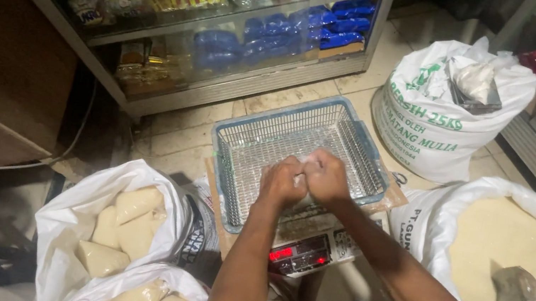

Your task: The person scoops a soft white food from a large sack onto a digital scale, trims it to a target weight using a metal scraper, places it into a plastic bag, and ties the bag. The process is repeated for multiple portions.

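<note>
My left hand (282, 181) and my right hand (326, 176) are pressed together over a blue-grey plastic mesh basket (245, 144). Both grip a small clear plastic bag (307, 158) of pale powder; only its twisted top shows between the fingers. The basket rests on a digital weighing scale (310, 249) whose red display is lit, facing me. The bag's lower part is hidden behind my hands.
A white sack (75, 213) at the left holds several filled packets (128, 221). At the right is an open sack of pale powder (505, 238) with a metal scoop (515, 286). Another printed sack (431, 119) stands behind. A glass display shelf (228, 37) with packaged goods stands at the back.
</note>
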